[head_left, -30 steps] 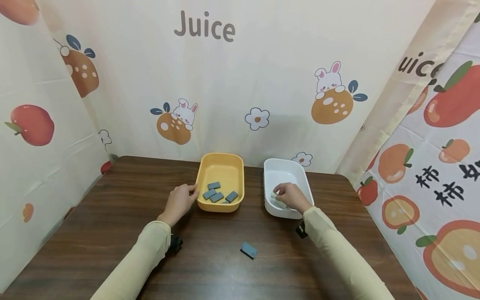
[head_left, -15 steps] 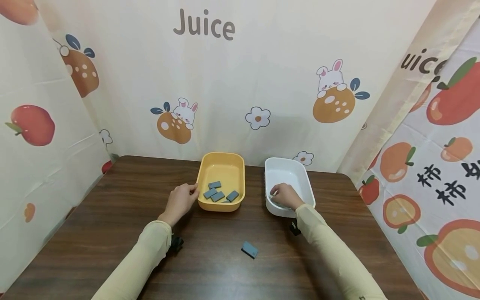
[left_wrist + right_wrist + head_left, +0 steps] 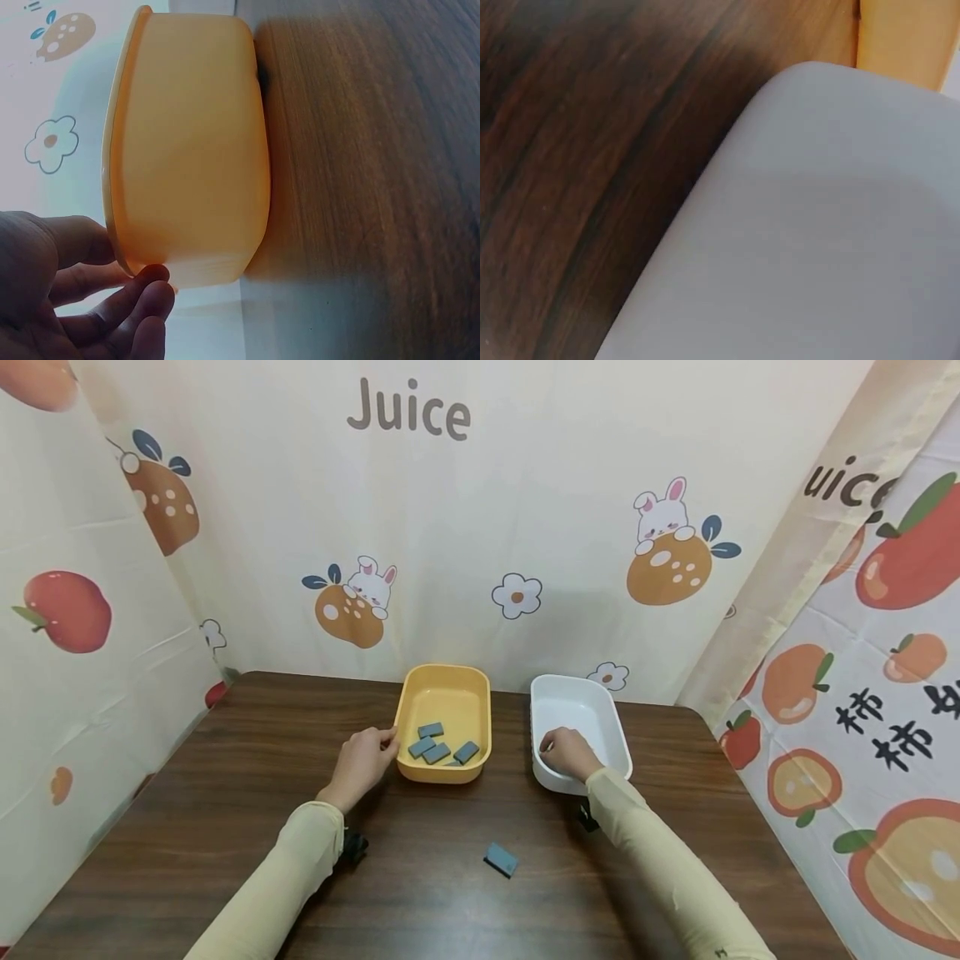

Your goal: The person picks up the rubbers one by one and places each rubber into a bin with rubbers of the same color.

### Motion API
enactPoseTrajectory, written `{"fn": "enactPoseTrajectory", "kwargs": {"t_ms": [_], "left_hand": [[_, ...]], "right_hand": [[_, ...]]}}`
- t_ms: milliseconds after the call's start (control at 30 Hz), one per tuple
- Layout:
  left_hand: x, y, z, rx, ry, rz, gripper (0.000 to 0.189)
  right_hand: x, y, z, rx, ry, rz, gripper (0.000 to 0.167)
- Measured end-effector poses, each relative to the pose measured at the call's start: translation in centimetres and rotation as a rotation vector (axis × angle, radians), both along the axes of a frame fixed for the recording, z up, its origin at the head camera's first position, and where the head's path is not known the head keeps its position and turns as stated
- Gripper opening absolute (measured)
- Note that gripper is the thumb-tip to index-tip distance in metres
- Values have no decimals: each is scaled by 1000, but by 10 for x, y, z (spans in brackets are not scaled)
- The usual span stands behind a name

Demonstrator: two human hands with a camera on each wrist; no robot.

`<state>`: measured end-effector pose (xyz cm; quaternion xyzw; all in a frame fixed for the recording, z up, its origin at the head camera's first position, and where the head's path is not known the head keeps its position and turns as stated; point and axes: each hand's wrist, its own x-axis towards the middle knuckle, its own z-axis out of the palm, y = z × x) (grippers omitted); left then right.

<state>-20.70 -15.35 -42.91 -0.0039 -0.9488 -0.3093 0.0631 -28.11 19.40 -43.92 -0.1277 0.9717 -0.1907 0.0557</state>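
My left hand (image 3: 363,762) pinches the left rim of a yellow plastic bin (image 3: 483,693). In the left wrist view its thumb and fingers (image 3: 154,300) meet around the bin's edge. Several flat grey-blue rectangular blocks (image 3: 437,752) lie in the front half of that bin. Over the front left part of a white bin (image 3: 617,735) is my right hand (image 3: 568,752), its fingers bent and pointing down inside. I cannot tell what its fingertips hold. From the right wrist only the white bin's outer wall (image 3: 817,217) shows, and the hand is out of that view.
One more grey-blue block (image 3: 501,859) lies on the dark wooden table (image 3: 420,893), in front of and between the two bins. Behind the table hangs a printed curtain (image 3: 465,527), with fruit-patterned cloth on both sides.
My right hand has shifted slightly left and lower in the white bin; the pale pieces seen by its fingertips earlier are now hidden. The left hand keeps its hold on the yellow bin.
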Motion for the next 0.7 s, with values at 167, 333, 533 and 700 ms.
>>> {"fn": "enactPoseTrajectory", "kwargs": {"t_ms": [167,333,533,700], "left_hand": [[0,1,0,-1,-1,-1,38],[1,0,0,4,-2,-4,38],[1,0,0,1,2,5,38],[1,2,-1,6,2,-1,38]], "right_hand": [[3,1,7,-63,-5,-37,14],[9,2,16,-98,43,-27,17],[14,3,26,-144,52,-42,21],[19,9,29,-163,56,-51,23]]}}
